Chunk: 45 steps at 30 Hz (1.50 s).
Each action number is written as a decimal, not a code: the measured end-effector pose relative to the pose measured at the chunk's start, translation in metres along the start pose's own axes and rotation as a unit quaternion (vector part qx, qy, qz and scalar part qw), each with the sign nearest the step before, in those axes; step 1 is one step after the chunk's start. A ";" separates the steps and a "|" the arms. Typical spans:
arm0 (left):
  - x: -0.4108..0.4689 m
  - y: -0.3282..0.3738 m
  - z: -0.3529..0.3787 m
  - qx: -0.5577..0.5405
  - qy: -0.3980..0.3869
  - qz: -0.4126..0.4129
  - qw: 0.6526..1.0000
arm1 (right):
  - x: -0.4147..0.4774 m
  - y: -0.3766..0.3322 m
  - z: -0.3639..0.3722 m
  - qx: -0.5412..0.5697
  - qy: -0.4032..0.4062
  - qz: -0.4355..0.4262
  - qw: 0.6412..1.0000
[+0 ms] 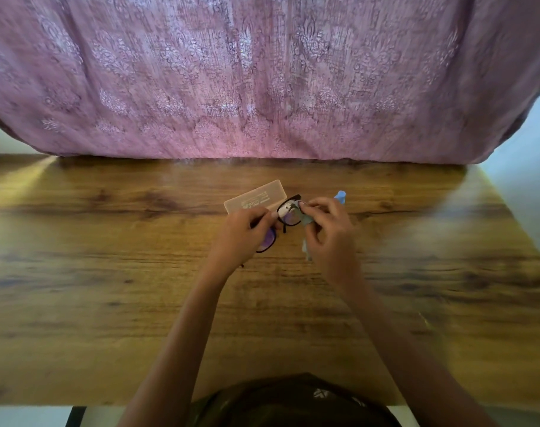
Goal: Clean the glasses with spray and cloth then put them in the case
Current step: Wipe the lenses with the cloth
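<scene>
Forearms reach from the near edge over the brown wood-grain surface; the left hand has its grip curled on the black-framed glasses, fingers and thumb pinching the frame at the nearer lens; the right hand pinches a small grey-green cloth onto the farther lens, a tail of it hanging below.

Wiping looks to be the step in hand; whether the spraying is done I cannot tell, though nobody holds the bottle; the nearer lens may be left to wipe, and the casing is not yet done.

The glasses sit between the two hands over the surface, long axis slanting from near-left to far-right; which way the front faces I cannot tell.

Just behind lies the translucent peach rectangular case; the blue-topped spray bottle peeks from behind the right hand; beyond hangs a pink patterned curtain.
</scene>
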State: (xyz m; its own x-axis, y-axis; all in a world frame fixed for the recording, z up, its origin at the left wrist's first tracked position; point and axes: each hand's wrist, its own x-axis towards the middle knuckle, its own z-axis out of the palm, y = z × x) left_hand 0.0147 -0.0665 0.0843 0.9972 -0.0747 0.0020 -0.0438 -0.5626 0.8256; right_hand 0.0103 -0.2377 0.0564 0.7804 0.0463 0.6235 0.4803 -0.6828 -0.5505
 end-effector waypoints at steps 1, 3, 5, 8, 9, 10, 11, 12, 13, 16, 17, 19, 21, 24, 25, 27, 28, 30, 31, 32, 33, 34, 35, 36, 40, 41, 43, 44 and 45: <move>0.000 -0.001 0.000 -0.008 0.005 -0.005 1.000 | -0.002 0.001 0.001 -0.021 -0.002 -0.022 1.000; 0.000 -0.002 0.000 -0.022 0.018 -0.008 1.000 | -0.008 0.002 0.003 -0.046 -0.005 -0.045 0.998; 0.000 -0.003 0.000 -0.033 0.023 -0.013 0.999 | -0.014 0.002 0.004 -0.052 -0.008 -0.058 0.997; 0.000 -0.004 0.000 -0.037 0.016 -0.013 0.999 | -0.020 -0.002 0.009 -0.066 -0.026 -0.087 0.994; 0.000 -0.004 0.000 -0.031 0.011 -0.011 0.999 | -0.021 -0.003 0.011 -0.070 -0.031 -0.095 0.992; -0.001 -0.003 0.000 -0.027 0.008 -0.011 1.000 | -0.022 -0.003 0.012 -0.073 -0.033 -0.100 0.992; -0.001 -0.002 0.000 -0.027 0.006 -0.011 1.000 | -0.021 -0.003 0.012 -0.074 -0.035 -0.101 0.991; -0.002 -0.002 -0.001 -0.031 0.006 -0.012 0.999 | -0.019 -0.002 0.011 -0.076 -0.036 -0.098 0.992; -0.002 -0.001 -0.001 -0.036 0.008 -0.014 0.999 | -0.016 0.000 0.010 -0.081 -0.037 -0.092 0.992; -0.003 -0.001 -0.003 -0.053 0.009 -0.026 0.998 | -0.009 0.004 0.005 -0.101 -0.032 -0.065 0.992; -0.003 -0.001 -0.003 -0.059 0.008 -0.031 0.998 | -0.008 0.004 0.004 -0.101 -0.032 -0.059 0.993; -0.003 0.001 -0.003 -0.065 0.006 -0.035 0.997 | -0.007 0.002 0.002 -0.098 -0.031 -0.058 0.993; -0.003 0.001 -0.003 -0.068 0.002 -0.034 0.997 | -0.010 -0.001 0.003 -0.097 -0.027 -0.066 0.993; -0.003 0.001 -0.003 -0.070 -0.003 -0.030 0.997 | -0.016 -0.008 0.005 -0.084 -0.035 -0.085 0.992; -0.003 0.001 -0.003 -0.068 -0.005 -0.027 0.997 | -0.018 -0.010 0.006 -0.081 -0.039 -0.090 0.992; -0.003 0.000 -0.002 -0.069 -0.008 -0.024 0.997 | -0.018 -0.010 0.008 -0.086 -0.047 -0.097 0.990; -0.004 0.000 -0.002 -0.072 -0.008 -0.024 0.997 | -0.017 -0.008 0.008 -0.091 -0.050 -0.094 0.990; -0.004 0.001 -0.002 -0.077 -0.009 -0.029 0.997 | -0.014 -0.004 0.008 -0.098 -0.051 -0.077 0.991; -0.005 0.000 -0.002 -0.078 -0.009 -0.030 0.996 | -0.013 -0.002 0.007 -0.099 -0.046 -0.068 0.992; -0.005 0.000 -0.002 -0.080 -0.008 -0.030 0.996 | -0.011 0.000 0.007 -0.098 -0.040 -0.061 0.993; -0.005 -0.001 -0.002 -0.083 -0.006 -0.032 0.996 | -0.010 0.001 0.007 -0.096 -0.033 -0.054 0.993; -0.005 -0.001 -0.002 -0.084 -0.005 -0.033 0.996 | -0.009 0.002 0.007 -0.094 -0.029 -0.052 0.994; -0.005 -0.001 -0.002 -0.085 -0.003 -0.034 0.996 | -0.008 0.003 0.007 -0.094 -0.026 -0.053 0.994; -0.005 -0.001 -0.002 -0.085 -0.002 -0.034 0.996 | -0.008 0.003 0.008 -0.094 -0.024 -0.058 0.994; -0.004 -0.001 -0.002 -0.079 -0.006 -0.033 0.996 | -0.015 -0.005 0.011 -0.084 -0.038 -0.099 0.991; -0.003 -0.001 -0.003 -0.074 -0.006 -0.030 0.997 | -0.016 -0.007 0.012 -0.082 -0.046 -0.107 0.990; -0.003 -0.001 -0.002 -0.062 -0.006 -0.024 0.998 | -0.015 -0.009 0.014 -0.085 -0.049 -0.110 0.989; -0.003 0.000 -0.002 -0.060 -0.005 -0.023 0.998 | -0.014 -0.008 0.014 -0.087 -0.047 -0.105 0.990; -0.004 0.000 -0.002 -0.061 -0.004 -0.021 0.998 | -0.013 -0.007 0.014 -0.091 -0.046 -0.098 0.990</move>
State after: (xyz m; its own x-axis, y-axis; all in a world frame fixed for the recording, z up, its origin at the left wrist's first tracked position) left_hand 0.0110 -0.0648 0.0857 0.9975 -0.0598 -0.0376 0.0058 -0.4609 0.8874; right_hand 0.0028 -0.2228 0.0446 0.7169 0.2509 0.6505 0.5523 -0.7738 -0.3102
